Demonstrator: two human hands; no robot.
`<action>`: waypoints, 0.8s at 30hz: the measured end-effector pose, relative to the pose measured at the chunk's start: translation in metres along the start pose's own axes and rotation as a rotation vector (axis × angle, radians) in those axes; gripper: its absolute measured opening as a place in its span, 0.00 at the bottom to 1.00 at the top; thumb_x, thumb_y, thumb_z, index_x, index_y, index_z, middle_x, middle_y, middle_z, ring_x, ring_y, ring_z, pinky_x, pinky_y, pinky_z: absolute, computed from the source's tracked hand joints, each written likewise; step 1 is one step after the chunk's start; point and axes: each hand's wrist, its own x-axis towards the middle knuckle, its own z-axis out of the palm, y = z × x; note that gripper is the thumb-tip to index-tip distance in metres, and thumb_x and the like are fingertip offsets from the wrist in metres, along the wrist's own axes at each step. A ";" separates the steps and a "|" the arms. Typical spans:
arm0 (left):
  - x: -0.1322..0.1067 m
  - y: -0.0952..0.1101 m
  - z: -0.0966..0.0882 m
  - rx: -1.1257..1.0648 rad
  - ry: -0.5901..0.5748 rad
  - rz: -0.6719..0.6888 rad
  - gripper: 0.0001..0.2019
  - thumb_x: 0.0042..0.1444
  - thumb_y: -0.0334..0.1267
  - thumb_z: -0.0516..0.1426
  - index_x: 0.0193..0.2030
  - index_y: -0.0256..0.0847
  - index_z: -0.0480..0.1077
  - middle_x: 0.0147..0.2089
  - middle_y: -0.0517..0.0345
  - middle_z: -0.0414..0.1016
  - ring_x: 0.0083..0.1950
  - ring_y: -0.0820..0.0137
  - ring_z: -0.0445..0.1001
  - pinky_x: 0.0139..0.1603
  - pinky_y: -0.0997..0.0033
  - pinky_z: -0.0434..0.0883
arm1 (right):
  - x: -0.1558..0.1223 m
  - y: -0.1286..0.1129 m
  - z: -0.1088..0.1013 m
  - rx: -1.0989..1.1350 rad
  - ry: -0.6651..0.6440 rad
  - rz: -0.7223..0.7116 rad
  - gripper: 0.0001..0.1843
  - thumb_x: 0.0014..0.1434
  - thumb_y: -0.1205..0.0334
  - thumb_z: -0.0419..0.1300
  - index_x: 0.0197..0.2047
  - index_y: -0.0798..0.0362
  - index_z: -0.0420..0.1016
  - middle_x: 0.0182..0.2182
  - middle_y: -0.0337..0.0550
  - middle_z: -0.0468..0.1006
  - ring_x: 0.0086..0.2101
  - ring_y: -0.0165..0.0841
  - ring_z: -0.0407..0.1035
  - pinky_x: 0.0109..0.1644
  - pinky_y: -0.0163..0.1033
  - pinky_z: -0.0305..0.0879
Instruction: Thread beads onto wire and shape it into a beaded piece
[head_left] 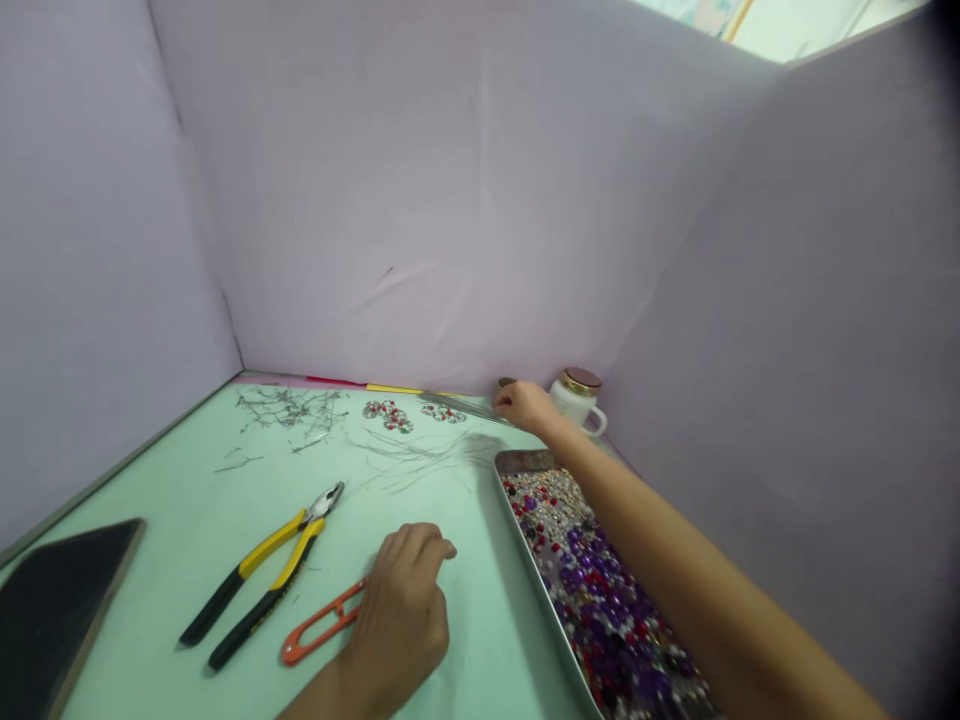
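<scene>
My left hand (401,610) is low over the mat, fingers curled, covering one end of an orange-handled thread snipper (326,630). Whether it holds anything is hidden. My right hand (525,405) reaches to the back with thumb and fingers pinched together at the right end of a bundle of thin straight wires (461,403). What lies between those fingertips is too small to make out. Loose wires (420,452) are spread on the mat between my hands. Under my right forearm is a metal tray (536,570) of purple, red, clear and gold beads.
Yellow-and-black pliers (277,565) lie left of the snipper. Behind them are twisted wire pieces (292,412) and beaded wire ornaments (388,415). A white lidded mug (576,400) stands in the back right corner. A dark flat panel (64,610) is at left. Pale walls (480,200) enclose the table.
</scene>
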 end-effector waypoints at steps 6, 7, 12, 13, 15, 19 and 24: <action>-0.001 0.005 0.002 -0.031 0.113 0.145 0.14 0.42 0.19 0.44 0.33 0.36 0.63 0.31 0.51 0.65 0.33 0.66 0.62 0.33 0.63 0.62 | 0.015 0.035 0.032 -0.140 -0.101 0.035 0.11 0.49 0.64 0.54 0.33 0.53 0.76 0.33 0.49 0.77 0.35 0.37 0.69 0.34 0.34 0.59; -0.002 0.007 0.004 -0.033 0.124 0.238 0.12 0.43 0.20 0.45 0.31 0.36 0.63 0.29 0.52 0.65 0.32 0.67 0.62 0.31 0.64 0.61 | 0.015 0.040 0.037 -0.151 -0.118 0.029 0.12 0.49 0.63 0.54 0.35 0.53 0.76 0.34 0.49 0.77 0.36 0.38 0.69 0.34 0.35 0.59; -0.008 0.019 0.013 -0.044 -0.076 0.541 0.04 0.42 0.25 0.49 0.24 0.37 0.62 0.23 0.55 0.63 0.25 0.71 0.59 0.23 0.71 0.56 | 0.020 0.054 0.053 -0.204 -0.178 0.010 0.13 0.50 0.61 0.54 0.37 0.54 0.74 0.36 0.51 0.76 0.36 0.38 0.69 0.34 0.35 0.59; -0.009 0.020 0.013 -0.051 -0.085 0.514 0.05 0.41 0.25 0.49 0.24 0.36 0.62 0.23 0.55 0.63 0.25 0.71 0.59 0.22 0.72 0.56 | 0.021 0.055 0.054 -0.217 -0.181 0.009 0.13 0.51 0.61 0.53 0.37 0.54 0.74 0.36 0.51 0.76 0.37 0.39 0.69 0.34 0.35 0.59; -0.008 0.020 0.011 -0.078 -0.065 0.445 0.06 0.39 0.23 0.49 0.25 0.36 0.63 0.23 0.54 0.64 0.25 0.71 0.59 0.22 0.72 0.55 | 0.021 0.055 0.054 -0.244 -0.183 0.007 0.13 0.51 0.62 0.52 0.36 0.55 0.75 0.36 0.52 0.76 0.37 0.39 0.69 0.34 0.36 0.59; -0.006 0.019 0.008 -0.131 -0.030 0.430 0.08 0.37 0.22 0.49 0.25 0.36 0.63 0.23 0.54 0.64 0.24 0.71 0.59 0.21 0.73 0.55 | 0.018 0.058 0.051 -0.285 -0.188 0.016 0.13 0.51 0.62 0.52 0.38 0.55 0.74 0.36 0.52 0.76 0.37 0.39 0.69 0.34 0.36 0.59; -0.005 0.018 0.010 -0.179 0.031 0.457 0.08 0.39 0.21 0.48 0.25 0.36 0.62 0.21 0.54 0.64 0.23 0.72 0.59 0.21 0.74 0.55 | 0.010 0.063 0.047 -0.300 -0.186 0.016 0.12 0.51 0.62 0.53 0.37 0.54 0.74 0.37 0.50 0.76 0.37 0.38 0.69 0.34 0.35 0.59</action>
